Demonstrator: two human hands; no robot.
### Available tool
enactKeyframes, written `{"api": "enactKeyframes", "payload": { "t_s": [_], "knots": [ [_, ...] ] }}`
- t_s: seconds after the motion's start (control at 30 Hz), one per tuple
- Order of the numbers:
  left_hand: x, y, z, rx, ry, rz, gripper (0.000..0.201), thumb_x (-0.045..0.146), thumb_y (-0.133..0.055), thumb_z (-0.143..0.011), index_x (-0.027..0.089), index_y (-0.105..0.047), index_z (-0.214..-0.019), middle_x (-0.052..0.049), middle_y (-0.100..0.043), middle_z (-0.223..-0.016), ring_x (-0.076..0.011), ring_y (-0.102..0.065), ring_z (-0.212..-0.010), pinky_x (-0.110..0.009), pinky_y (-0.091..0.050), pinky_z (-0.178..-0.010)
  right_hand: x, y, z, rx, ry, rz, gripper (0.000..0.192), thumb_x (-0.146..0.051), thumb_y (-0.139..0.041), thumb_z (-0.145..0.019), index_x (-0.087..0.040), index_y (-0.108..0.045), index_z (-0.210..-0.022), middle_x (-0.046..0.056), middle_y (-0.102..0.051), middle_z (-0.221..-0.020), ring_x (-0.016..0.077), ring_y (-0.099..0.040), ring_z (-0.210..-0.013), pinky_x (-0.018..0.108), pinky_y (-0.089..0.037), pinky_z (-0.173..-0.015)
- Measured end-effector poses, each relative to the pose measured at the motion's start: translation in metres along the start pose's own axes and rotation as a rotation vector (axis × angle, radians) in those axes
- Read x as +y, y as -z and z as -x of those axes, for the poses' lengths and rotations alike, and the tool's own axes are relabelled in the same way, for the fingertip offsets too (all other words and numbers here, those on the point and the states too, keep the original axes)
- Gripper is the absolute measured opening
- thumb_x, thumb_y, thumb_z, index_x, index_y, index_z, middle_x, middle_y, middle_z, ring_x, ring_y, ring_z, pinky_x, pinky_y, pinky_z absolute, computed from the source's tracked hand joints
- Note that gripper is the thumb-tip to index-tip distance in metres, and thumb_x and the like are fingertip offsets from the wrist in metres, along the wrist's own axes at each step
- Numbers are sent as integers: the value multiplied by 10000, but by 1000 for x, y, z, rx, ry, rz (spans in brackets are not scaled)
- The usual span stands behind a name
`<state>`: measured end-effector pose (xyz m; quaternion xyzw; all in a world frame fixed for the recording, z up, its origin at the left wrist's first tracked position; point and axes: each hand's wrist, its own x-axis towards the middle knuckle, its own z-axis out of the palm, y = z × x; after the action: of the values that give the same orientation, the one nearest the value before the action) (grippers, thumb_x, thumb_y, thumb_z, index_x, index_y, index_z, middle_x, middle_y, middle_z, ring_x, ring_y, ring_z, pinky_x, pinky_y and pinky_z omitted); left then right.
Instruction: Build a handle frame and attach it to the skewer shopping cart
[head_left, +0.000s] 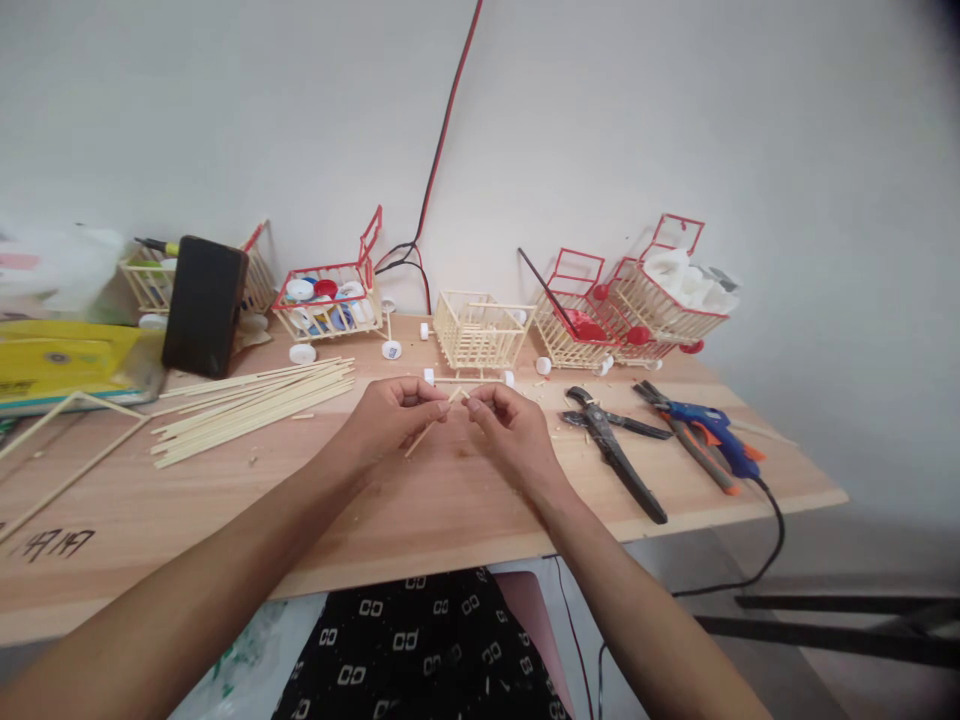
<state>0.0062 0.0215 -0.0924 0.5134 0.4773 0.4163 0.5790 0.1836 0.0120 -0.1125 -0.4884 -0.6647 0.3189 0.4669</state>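
The left hand (pixel 397 415) pinches a thin wooden stick (pixel 421 440) between thumb and forefinger, its lower end slanting down over the table (pixel 465 530); the right hand (pixel 517 430) has its thumb and fingertips closed at the stick's upper end, where the wood makes a small peak between the 2 hands; whether that peak is 1 bent stick or 2 joined pieces, I cannot tell; just beyond the fingers stands an unpainted cart (pixel 481 335) with white wheels; a fanned pile of sticks (pixel 255 410) lies to the left; to the right lie a black-handled cutter (pixel 619 460) and, farther over, a blue glue gun (pixel 712 425) against orange-and-grey pliers (pixel 701 455); a red-rimmed cart (pixel 322 268) full of bottle caps (pixel 325 289) stands near the wall (pixel 600 120).
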Motion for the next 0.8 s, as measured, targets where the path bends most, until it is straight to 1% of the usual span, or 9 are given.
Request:
{"api": "enactKeyframes", "payload": {
  "t_s": [0.4, 0.53, 0.67, 0.8],
  "knots": [
    [-2, 2, -2, -35, 17, -16, 190, 276, -717, -670, 133, -647, -773, 9, -612, -586, -24, -342, -366, -175, -224, -371, 0, 0, 0, -4, -1, 11, 172, -345, -568, -854, -193, -614, -788, 2, -609, -724, 131, -525, -644, 246, -412, -615],
    [-3, 3, -2, -49, -10, -33, 201, 298, -720, -674, 137, -648, -771, 7, -622, -608, -25, -339, -377, -179, -215, -376, -1, 1, 0, -10, 1, 14, 169, -339, -567, -852, -192, -612, -780, 1, -607, -715, 131, -523, -639, 248, -413, -615],
    [-3, 4, -2, -49, -45, -54, 186, 292, -724, -670, 141, -655, -754, 14, -616, -600, -40, -371, -411, -184, -234, -395, -1, 1, 0, -15, 3, 23, 173, -343, -555, -857, -195, -611, -788, 7, -618, -732, 136, -533, -651, 251, -423, -623],
    [-1, 3, -1, -48, -29, -60, 176, 283, -723, -671, 143, -653, -753, 15, -624, -603, -41, -367, -405, -187, -234, -391, 0, 0, 0, -15, 6, 37, 171, -339, -552, -858, -193, -616, -795, 7, -624, -741, 136, -537, -658, 249, -423, -628]
  ]
}}
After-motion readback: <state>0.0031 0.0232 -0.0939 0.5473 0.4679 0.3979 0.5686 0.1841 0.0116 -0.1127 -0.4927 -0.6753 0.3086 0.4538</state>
